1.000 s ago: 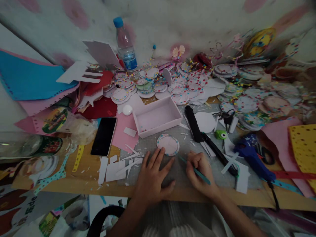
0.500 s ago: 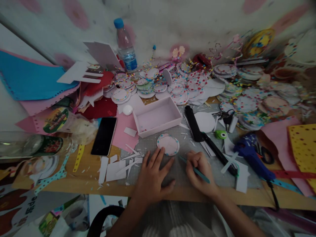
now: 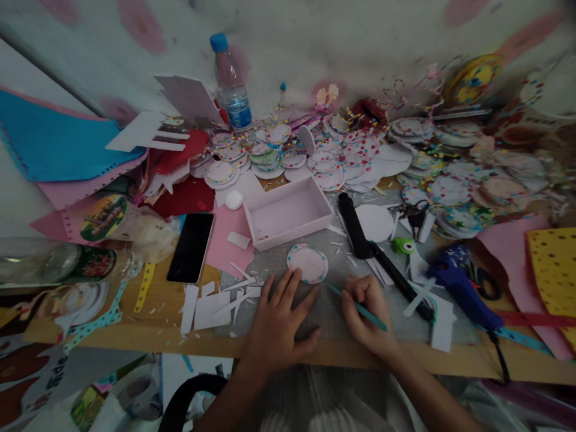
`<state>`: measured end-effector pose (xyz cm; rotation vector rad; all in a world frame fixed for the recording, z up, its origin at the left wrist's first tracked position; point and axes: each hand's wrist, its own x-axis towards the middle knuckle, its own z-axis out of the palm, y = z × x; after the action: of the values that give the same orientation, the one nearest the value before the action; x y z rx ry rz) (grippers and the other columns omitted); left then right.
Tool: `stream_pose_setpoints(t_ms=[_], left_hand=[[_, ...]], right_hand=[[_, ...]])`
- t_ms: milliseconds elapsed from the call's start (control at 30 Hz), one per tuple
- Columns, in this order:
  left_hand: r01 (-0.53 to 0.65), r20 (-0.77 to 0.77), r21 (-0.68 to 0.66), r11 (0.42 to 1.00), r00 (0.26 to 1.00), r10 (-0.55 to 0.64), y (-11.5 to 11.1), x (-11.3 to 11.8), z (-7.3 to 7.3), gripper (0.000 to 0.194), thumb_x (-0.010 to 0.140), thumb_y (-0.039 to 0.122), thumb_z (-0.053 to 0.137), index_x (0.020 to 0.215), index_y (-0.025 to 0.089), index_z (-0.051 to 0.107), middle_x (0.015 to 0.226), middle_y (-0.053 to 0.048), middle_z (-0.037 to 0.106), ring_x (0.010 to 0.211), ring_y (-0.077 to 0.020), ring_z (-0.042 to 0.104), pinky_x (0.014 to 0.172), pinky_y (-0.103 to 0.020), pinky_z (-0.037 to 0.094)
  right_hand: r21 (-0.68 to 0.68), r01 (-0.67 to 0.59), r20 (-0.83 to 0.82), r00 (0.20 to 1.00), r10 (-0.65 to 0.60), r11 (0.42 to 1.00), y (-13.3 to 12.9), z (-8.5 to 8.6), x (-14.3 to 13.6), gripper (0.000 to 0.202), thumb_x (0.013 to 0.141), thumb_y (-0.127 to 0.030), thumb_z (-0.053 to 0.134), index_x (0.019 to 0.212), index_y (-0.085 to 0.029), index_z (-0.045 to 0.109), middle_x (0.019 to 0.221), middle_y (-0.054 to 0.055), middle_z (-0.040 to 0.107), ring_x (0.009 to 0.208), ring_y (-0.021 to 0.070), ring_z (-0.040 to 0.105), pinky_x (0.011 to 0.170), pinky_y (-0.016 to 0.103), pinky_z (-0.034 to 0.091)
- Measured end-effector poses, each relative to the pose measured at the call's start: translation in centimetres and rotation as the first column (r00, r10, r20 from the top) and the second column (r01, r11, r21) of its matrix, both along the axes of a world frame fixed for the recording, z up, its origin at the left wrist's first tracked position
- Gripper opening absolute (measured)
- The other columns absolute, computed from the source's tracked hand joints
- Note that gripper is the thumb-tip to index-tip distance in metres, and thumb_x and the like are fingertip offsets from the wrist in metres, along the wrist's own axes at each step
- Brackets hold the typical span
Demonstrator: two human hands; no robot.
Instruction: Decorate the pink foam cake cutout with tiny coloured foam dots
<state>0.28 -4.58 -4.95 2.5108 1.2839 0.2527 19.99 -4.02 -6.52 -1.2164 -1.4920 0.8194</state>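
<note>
My left hand [image 3: 281, 321] lies flat on the grey cutting mat [image 3: 265, 264], fingers spread, with its fingertips on the lower left edge of a round white paper piece [image 3: 308, 263]. Blue and red dots run along that piece's rim. To the right, my right hand [image 3: 366, 312] is closed around a thin teal stick-like tool [image 3: 371, 317], whose tip points toward the round piece and rests a little below and right of it. An open pale pink box [image 3: 290, 219] stands just beyond the piece.
A phone [image 3: 191, 247] and white paper scraps [image 3: 211, 310] lie to the left. A black-handled cutter [image 3: 353, 225] and a blue glue gun [image 3: 465, 285] are on the right. Stacks of decorated paper discs [image 3: 330, 159] and a water bottle [image 3: 231, 84] line the back.
Both hands hold nearly the same pose. The whole view has shifted very slightly, and the right hand with the teal tool is barely moved.
</note>
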Motion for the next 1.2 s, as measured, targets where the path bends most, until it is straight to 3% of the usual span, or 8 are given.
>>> stream_pose_setpoints(t_ms=[433, 767, 1200], left_hand=[[0.008, 0.005, -0.006, 1.0, 1.0, -0.008, -0.06, -0.04, 0.08, 0.065, 0.089, 0.051, 0.051, 0.147, 0.029, 0.035, 0.159, -0.013, 0.02, 0.144, -0.0327, 0.023, 0.114, -0.055, 0.017], [0.005, 0.008, -0.023, 1.0, 1.0, -0.004, 0.06, -0.06, 0.12, 0.065, 0.088, 0.051, 0.051, 0.147, 0.028, 0.035, 0.159, -0.013, 0.02, 0.145, -0.0326, 0.022, 0.114, -0.056, 0.017], [0.002, 0.002, -0.022, 1.0, 1.0, -0.002, 0.03, -0.03, 0.23, 0.064, 0.089, 0.051, 0.051, 0.147, 0.028, 0.035, 0.159, -0.013, 0.02, 0.145, -0.0326, 0.023, 0.114, -0.056, 0.017]], right_hand=[[-0.046, -0.025, -0.029, 0.999, 0.023, 0.999, 0.17, 0.4, 0.06, 0.023, 0.089, -0.008, 0.042, 0.078, -0.025, 0.03, 0.068, -0.004, 0.035, 0.059, 0.013, 0.034, 0.054, 0.026, 0.031], [-0.107, -0.031, -0.121, 0.993, 0.018, 0.994, 0.28, 0.49, 0.1, 0.021, 0.095, -0.018, 0.042, 0.079, -0.025, 0.029, 0.068, -0.005, 0.033, 0.058, 0.0133, 0.033, 0.052, 0.026, 0.03], [-0.095, -0.032, -0.141, 0.99, 0.019, 0.995, 0.23, 0.44, 0.18, 0.021, 0.095, -0.017, 0.04, 0.079, -0.024, 0.03, 0.069, -0.004, 0.034, 0.061, 0.0136, 0.034, 0.054, 0.027, 0.03]])
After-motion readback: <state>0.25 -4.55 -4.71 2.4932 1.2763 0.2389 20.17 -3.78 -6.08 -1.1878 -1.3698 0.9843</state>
